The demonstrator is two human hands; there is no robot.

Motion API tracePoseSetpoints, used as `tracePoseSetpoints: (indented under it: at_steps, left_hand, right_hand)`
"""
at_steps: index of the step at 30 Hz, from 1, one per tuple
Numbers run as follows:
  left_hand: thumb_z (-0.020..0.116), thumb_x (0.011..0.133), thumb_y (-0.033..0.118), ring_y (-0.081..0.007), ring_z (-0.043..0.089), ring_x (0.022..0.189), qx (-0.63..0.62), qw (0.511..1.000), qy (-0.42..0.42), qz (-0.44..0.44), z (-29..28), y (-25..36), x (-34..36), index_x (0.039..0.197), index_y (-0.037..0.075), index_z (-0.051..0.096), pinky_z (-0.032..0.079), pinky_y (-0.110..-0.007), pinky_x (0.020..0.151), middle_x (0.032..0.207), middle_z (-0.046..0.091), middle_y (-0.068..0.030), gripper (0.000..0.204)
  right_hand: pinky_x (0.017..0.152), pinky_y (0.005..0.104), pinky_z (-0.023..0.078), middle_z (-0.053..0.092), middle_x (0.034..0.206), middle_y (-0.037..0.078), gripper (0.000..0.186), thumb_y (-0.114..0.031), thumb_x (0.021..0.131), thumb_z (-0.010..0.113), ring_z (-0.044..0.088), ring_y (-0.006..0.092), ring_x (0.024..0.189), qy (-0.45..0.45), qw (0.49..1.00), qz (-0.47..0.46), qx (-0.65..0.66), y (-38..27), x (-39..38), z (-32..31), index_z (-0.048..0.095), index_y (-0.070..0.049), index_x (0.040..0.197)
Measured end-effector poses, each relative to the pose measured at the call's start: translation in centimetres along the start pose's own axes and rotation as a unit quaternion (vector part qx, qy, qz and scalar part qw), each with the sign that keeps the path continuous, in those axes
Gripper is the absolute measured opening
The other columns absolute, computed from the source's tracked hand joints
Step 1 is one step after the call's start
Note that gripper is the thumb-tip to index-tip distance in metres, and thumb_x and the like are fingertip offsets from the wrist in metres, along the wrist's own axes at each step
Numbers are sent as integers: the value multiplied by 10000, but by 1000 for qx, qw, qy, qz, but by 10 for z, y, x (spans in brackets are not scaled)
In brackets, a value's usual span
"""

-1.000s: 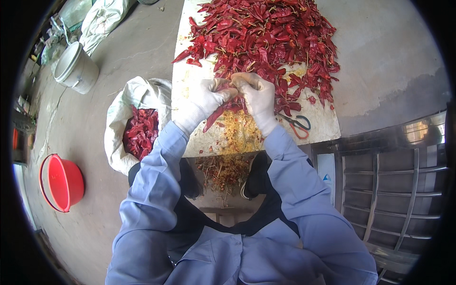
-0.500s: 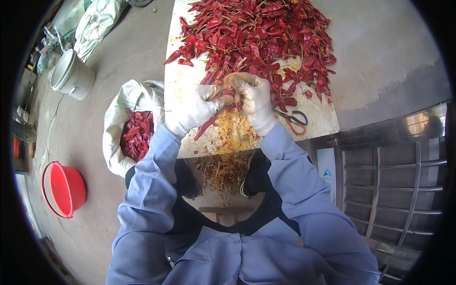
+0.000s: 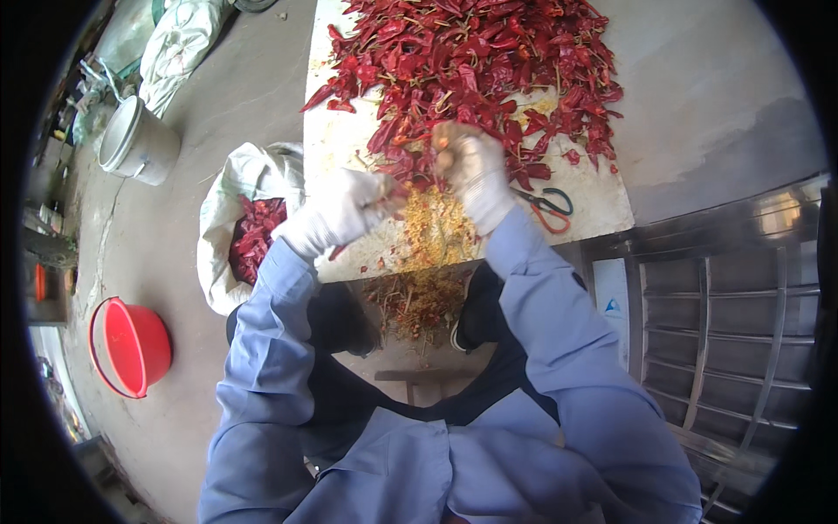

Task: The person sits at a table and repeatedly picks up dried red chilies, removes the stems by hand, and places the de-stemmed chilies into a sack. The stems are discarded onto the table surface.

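Observation:
White work gloves, stained at the fingers, cover both hands. My left hand [image 3: 342, 210] is closed around a dried red chili pepper [image 3: 337, 251]; its tip pokes out below the palm and the rest is mostly hidden. My right hand [image 3: 471, 170] is curled closed at the near edge of a heap of dried red chilies [image 3: 476, 65]; its fingertips are blurred and what they hold cannot be made out. Between and below the hands lie loose yellow seeds [image 3: 434, 227] on a pale board [image 3: 594, 205]. Scissors [image 3: 548, 208] with dark and orange handles rest right of my right hand.
A white sack [image 3: 216, 231] holding red chilies stands open at the left of the board. Farther left are a red bucket [image 3: 140, 345] and a whitish bucket [image 3: 141, 144]. Stems and seeds [image 3: 419, 306] litter the floor between my feet. A metal-barred frame [image 3: 698, 341] stands at right.
My hands have moved apart: the left slightly down and left, the right a little to the right. The chili's tip now shows less below the left hand. The view has shifted slightly.

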State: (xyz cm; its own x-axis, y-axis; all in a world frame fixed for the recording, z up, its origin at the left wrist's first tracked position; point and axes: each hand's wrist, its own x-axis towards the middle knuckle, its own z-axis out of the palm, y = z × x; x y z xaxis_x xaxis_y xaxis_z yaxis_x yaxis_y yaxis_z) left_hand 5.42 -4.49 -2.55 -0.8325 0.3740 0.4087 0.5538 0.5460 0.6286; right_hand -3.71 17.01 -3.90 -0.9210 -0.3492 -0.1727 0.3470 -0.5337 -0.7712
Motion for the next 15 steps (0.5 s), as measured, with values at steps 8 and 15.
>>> tracePoseSetpoints:
  at_steps: [8,15]
  left_hand:
    - [790,848,234,-248,735,883,235,863,-74,-442,-117,-97,-99,1078,50,773,555,-386,819,999,767,-147,295]
    - [761,840,220,-264,726,820,269,849,17,-455,-120,-103,-107,1071,35,767,551,-382,767,963,761,-171,295]
  right_hand:
    - [628,245,556,752,959,89,206,-106,989,684,683,104,727,-54,955,54,-286,-4,-10,-5,724,37,1130]
    - [771,309,577,775,962,103,194,-83,956,634,725,148,880,-80,869,57,-485,-13,-12,-14,748,13,1080]
